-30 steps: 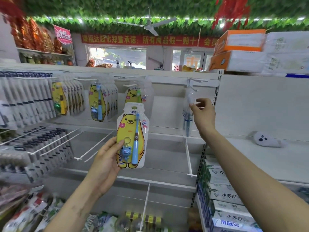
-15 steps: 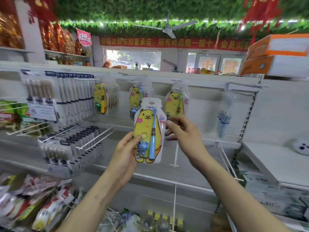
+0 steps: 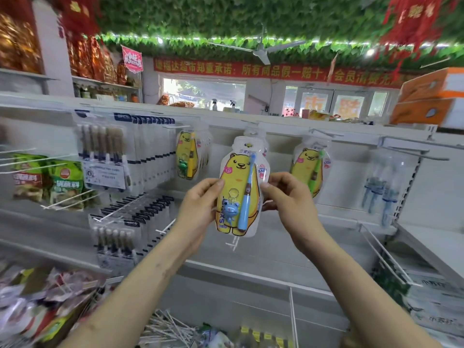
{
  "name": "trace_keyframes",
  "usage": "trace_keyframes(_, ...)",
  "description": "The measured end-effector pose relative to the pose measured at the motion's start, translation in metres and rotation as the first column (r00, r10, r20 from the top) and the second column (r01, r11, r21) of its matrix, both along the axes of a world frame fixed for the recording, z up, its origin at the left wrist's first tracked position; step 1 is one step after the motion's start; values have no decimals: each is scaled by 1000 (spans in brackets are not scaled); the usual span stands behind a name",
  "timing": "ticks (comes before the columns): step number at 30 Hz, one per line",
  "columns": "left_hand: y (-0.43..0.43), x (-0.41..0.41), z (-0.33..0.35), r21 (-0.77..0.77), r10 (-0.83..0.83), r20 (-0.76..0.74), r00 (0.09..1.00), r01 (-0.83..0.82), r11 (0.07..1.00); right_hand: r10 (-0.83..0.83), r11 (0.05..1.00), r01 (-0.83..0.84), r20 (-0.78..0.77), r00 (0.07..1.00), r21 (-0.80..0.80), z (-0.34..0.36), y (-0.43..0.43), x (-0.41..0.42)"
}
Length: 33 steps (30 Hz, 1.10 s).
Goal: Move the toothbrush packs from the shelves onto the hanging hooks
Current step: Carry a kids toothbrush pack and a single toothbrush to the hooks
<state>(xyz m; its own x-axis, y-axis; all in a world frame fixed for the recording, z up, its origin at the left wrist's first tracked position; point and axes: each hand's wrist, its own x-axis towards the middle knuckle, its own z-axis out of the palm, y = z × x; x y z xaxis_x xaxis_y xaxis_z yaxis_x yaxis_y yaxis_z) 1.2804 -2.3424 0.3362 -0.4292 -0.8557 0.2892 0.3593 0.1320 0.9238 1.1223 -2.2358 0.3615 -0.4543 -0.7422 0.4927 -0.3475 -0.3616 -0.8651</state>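
A yellow bear toothbrush pack [image 3: 238, 182] with a blue brush and a blue frog charm is held upright in front of the hook wall. My left hand [image 3: 200, 204] grips its left edge, thumb on the front. My right hand [image 3: 283, 194] pinches its right edge. Behind the pack's top hangs another pack on a hook [image 3: 253, 131], mostly hidden. More bear packs hang to the left [image 3: 187, 156] and right [image 3: 310, 167]. A clear pack with blue brushes [image 3: 381, 189] hangs far right.
Rows of dark boxed toothbrush packs [image 3: 145, 151] fill hooks at left. Bare white hooks [image 3: 384, 252] stick out lower right and lower middle [image 3: 292, 315]. Green snack bags [image 3: 47, 182] hang far left. Orange boxes [image 3: 431, 96] sit atop the shelf unit.
My right hand left the clear pack on the far-right hook and came over to take the bear pack's right edge. The view swung left and the pack rose slightly.
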Motion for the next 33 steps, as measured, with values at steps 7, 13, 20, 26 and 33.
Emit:
trace_keyframes(7,-27,-12,25,-30,-15,47,999,16,999,-57,998,60,65,996,-37,20,-23,1)
trace_keyframes(13,-38,-20,22,-9,-17,43,999,18,1000,-88,995,91,74,993,-31,22,-34,1)
trace_keyframes(20,-46,-23,22,-63,-24,49,999,27,998,-128,988,135,89,988,-70,15,-42,-5)
trace_keyframes(26,-54,-27,24,-121,-14,86,996,24,992,-138,987,145,107,985,-62,12,-48,-13)
trace_keyframes(33,-82,-54,24,-206,134,197,971,-92,974,-212,977,213,61,975,-19,9,-73,-30)
